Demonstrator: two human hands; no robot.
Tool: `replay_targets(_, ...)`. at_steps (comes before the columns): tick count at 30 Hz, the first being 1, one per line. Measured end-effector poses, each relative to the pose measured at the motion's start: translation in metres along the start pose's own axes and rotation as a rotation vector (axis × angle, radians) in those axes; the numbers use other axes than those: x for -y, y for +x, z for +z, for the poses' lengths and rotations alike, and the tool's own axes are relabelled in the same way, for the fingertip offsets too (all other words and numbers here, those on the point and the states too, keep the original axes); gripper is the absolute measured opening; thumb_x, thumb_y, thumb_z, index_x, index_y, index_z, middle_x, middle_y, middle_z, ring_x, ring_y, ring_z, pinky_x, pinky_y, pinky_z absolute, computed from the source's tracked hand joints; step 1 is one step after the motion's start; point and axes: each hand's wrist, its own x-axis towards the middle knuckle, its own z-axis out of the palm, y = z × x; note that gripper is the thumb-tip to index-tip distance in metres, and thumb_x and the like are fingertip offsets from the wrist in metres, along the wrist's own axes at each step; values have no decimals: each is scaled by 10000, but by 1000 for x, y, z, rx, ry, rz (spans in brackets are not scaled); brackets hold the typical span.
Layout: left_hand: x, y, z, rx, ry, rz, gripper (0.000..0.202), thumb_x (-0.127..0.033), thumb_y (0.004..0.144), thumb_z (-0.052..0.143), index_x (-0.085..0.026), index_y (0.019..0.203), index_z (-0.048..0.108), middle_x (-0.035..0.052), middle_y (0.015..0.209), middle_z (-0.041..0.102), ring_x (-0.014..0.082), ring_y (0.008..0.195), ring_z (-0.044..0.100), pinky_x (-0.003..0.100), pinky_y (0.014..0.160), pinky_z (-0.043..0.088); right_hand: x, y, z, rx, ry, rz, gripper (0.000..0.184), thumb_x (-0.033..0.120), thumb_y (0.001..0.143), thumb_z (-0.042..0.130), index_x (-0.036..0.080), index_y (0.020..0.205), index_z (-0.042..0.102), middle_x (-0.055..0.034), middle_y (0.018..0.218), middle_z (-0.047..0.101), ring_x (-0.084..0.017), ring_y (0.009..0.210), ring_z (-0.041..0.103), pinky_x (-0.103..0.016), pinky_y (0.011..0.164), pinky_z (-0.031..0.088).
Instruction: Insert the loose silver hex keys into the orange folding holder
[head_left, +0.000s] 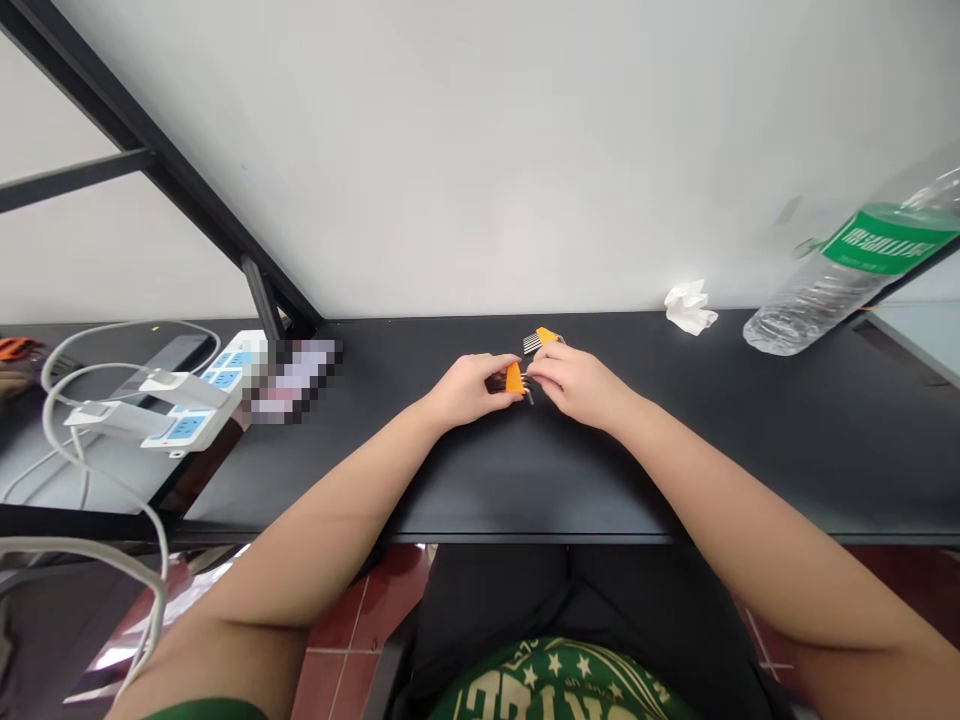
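Observation:
In the middle of the black table, my left hand [472, 390] is closed around an orange hex key holder [514, 379], gripping it between thumb and fingers. Several dark hex keys sit in it, and one bent end [529, 394] sticks out to the right. My right hand [574, 382] is pinched at the right side of this holder, its fingertips on a hex key end [527, 377]; most of that key is hidden. Just behind the right hand lies a second orange holder [548, 335] with a row of silvery keys [532, 343], partly covered by the fingers.
A white power strip [199, 410] with plugs and cables sits at the left beside a black metal frame [172, 185]. A pixelated flat object [296, 380] lies near it. Crumpled tissue [690, 307] and a tilted-looking plastic bottle [847, 265] stand by the wall at right.

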Motion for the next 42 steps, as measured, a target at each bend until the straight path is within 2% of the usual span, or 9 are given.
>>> replay_targets(3,-6,1,-1,4,112,97,310,-356,854,757,-222,1133,729,17,890,729,190,832,658,314,834,524,9,2,6,13,161,16,197,73,905,500,207,989,618,-67,1014,629,-186,837,579,-326,754,480)
replay_targets(6,-6,0,0,18,123,95,357,-373,854,761,-228,1178,727,24,887,724,197,834,662,316,822,530,3,4,5,1,279,136,256,63,835,515,207,1032,592,-39,976,632,-167,779,565,-302,721,476)
replay_targets(9,-2,-1,1,29,54,14,485,-395,846,767,-247,1301,687,35,1036,758,203,923,700,306,859,555,-22,2,-6,-87,112,340,146,131,877,554,200,976,636,-43,960,640,-174,785,575,-309,753,469)
replay_targets(12,2,-2,1,52,-18,-46,515,-407,835,767,-242,1316,687,25,1058,767,196,934,719,293,876,575,-54,-2,-16,-66,-122,545,123,189,915,596,193,949,714,-64,981,640,-197,845,605,-328,809,472)
replay_targets(16,2,-2,0,75,-38,-91,536,-409,822,770,-239,1323,690,20,1059,771,193,921,731,296,886,589,-76,-2,-17,40,-192,604,154,255,949,647,200,1028,768,-85,1094,656,-206,943,626,-324,856,478)
replay_targets(20,3,-1,0,77,-35,-92,540,-404,821,770,-232,1326,691,25,1062,775,199,934,734,305,904,590,-63,6,-16,161,-251,583,123,134,887,631,184,853,739,-87,1029,680,-201,896,629,-306,777,465)
replay_targets(26,6,-1,1,74,-44,-103,537,-373,812,771,-233,1324,688,28,1111,778,205,977,739,316,944,588,-31,10,-26,421,-142,807,75,172,746,726,221,713,679,-50,786,690,-194,667,613,-309,584,403)
replay_targets(37,3,-1,-1,44,-45,-103,514,-370,812,779,-229,1299,696,22,1074,781,203,962,741,312,940,586,-19,1,-21,174,149,492,61,174,843,620,223,818,645,9,809,687,-148,700,597,-262,663,431)
replay_targets(42,2,-1,-2,33,-76,-97,496,-374,809,779,-226,1276,699,17,1054,777,193,941,731,301,921,584,-15,1,-17,55,94,261,138,150,897,564,210,827,667,-13,825,650,-154,716,571,-275,690,417)
